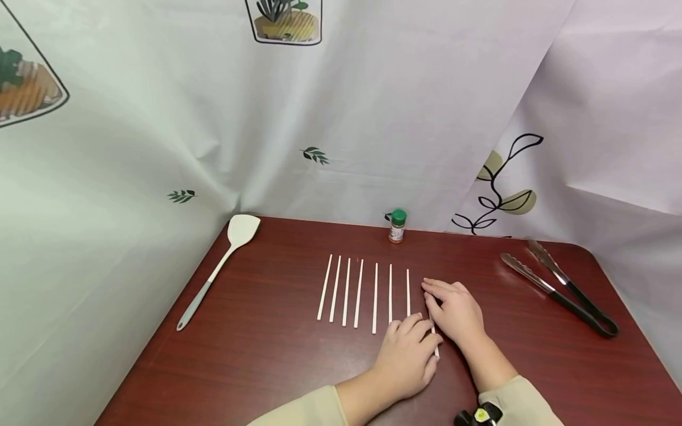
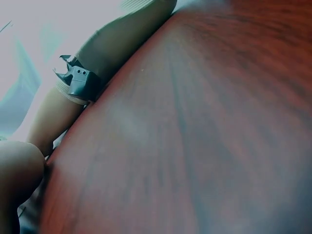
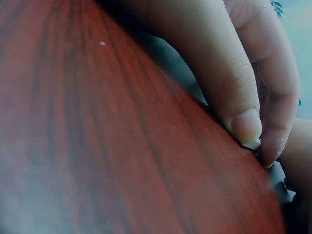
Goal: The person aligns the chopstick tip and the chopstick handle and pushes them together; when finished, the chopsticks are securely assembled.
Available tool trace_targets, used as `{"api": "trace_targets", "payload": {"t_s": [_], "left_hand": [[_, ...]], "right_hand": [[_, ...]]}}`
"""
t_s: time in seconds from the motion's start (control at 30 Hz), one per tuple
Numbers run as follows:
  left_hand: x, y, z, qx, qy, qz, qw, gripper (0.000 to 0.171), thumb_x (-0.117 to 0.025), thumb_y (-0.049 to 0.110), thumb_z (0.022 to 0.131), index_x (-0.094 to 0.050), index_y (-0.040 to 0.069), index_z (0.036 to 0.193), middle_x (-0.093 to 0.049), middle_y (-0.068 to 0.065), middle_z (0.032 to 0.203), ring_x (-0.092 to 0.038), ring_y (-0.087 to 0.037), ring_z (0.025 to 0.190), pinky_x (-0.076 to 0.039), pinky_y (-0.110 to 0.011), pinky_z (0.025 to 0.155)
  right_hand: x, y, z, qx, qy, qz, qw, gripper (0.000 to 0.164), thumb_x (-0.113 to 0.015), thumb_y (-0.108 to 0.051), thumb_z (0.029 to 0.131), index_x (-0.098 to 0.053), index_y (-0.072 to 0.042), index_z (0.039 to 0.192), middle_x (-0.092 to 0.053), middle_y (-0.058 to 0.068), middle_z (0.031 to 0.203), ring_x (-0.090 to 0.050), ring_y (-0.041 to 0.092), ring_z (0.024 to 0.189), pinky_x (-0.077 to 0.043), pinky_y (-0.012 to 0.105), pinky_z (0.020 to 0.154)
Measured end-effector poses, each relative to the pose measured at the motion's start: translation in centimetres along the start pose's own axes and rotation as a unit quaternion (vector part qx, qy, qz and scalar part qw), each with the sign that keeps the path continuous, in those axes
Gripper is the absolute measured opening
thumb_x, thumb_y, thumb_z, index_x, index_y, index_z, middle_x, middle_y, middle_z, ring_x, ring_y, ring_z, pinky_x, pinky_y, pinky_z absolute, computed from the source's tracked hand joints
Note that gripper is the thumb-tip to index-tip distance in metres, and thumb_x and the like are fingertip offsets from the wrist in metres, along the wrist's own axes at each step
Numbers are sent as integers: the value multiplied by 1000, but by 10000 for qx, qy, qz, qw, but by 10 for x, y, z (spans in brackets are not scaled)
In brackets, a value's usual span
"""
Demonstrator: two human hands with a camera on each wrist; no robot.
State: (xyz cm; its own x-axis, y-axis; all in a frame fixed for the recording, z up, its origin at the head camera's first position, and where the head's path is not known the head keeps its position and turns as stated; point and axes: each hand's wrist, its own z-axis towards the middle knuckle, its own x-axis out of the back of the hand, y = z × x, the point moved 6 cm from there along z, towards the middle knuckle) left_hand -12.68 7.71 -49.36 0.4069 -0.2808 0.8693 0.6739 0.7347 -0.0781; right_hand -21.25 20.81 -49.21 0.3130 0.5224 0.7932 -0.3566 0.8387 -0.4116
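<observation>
Several thin white sticks [image 1: 375,299] lie side by side in a row on the table, roughly parallel. At the right end of the row, another white stick [image 1: 436,350] lies partly hidden under both hands. My left hand [image 1: 407,358] holds its near end between thumb and fingers. Farther up the same stick, my right hand [image 1: 455,310] pinches it; in the right wrist view the thumb [image 3: 246,126] and a finger close on a small white end. The left wrist view shows mostly tabletop, with the right forearm and its strapped black device [image 2: 84,84].
A white spatula [image 1: 242,229] with a grey handle lies at the table's left. Behind the row stands a small green-capped jar [image 1: 396,226]. Metal tongs [image 1: 572,290] with black handles lie spread at the right. Patterned white cloth [image 1: 373,106] hangs behind the dark red table [image 1: 277,367].
</observation>
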Motion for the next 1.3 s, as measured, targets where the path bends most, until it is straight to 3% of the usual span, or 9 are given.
{"api": "trace_targets", "payload": {"t_s": [0.07, 0.23, 0.8, 1.0, 1.3], "left_hand": [[-3, -3, 1, 72, -139, 22, 9999, 27, -67, 47, 96, -75, 34, 118, -66, 10, 134, -54, -18, 136, -44, -36, 95], [-6, -9, 1, 207, -276, 36, 9994, 29, -67, 48, 97, -74, 36, 123, -66, 11, 139, -52, -18, 140, -43, -39, 100], [-6, -5, 4, 209, 88, -116, 9997, 28, -66, 43, 98, -76, 33, 122, -67, 10, 137, -58, -19, 133, -45, -39, 97], [-7, -4, 4, 216, -33, -122, 9997, 29, -65, 43, 99, -75, 32, 124, -67, 9, 138, -57, -19, 133, -44, -39, 98], [-11, -15, 2, 401, -341, -94, 9986, 31, -65, 42, 99, -74, 31, 127, -64, 9, 142, -54, -19, 136, -44, -41, 101]], "right_hand": [[-1, 0, 1, -52, -35, 6, 10000, 29, -77, -13, 93, -82, -10, 121, -76, 1, 129, -67, 26, 96, -55, 45, 81], [-2, 1, 0, -121, -165, 117, 9997, 33, -78, -16, 95, -80, -10, 127, -72, 1, 136, -65, 27, 97, -54, 46, 82], [6, 6, -8, -117, -170, 77, 9998, 36, -75, -16, 96, -77, -8, 131, -72, 6, 137, -64, 30, 99, -53, 50, 83], [7, 6, -11, -180, -136, 38, 9997, 33, -76, -15, 95, -79, -8, 128, -72, 6, 136, -64, 30, 97, -53, 49, 82], [-1, -1, -8, -157, -355, 113, 9992, 34, -73, -18, 99, -77, -8, 132, -69, 7, 142, -60, 31, 99, -51, 48, 85]]}}
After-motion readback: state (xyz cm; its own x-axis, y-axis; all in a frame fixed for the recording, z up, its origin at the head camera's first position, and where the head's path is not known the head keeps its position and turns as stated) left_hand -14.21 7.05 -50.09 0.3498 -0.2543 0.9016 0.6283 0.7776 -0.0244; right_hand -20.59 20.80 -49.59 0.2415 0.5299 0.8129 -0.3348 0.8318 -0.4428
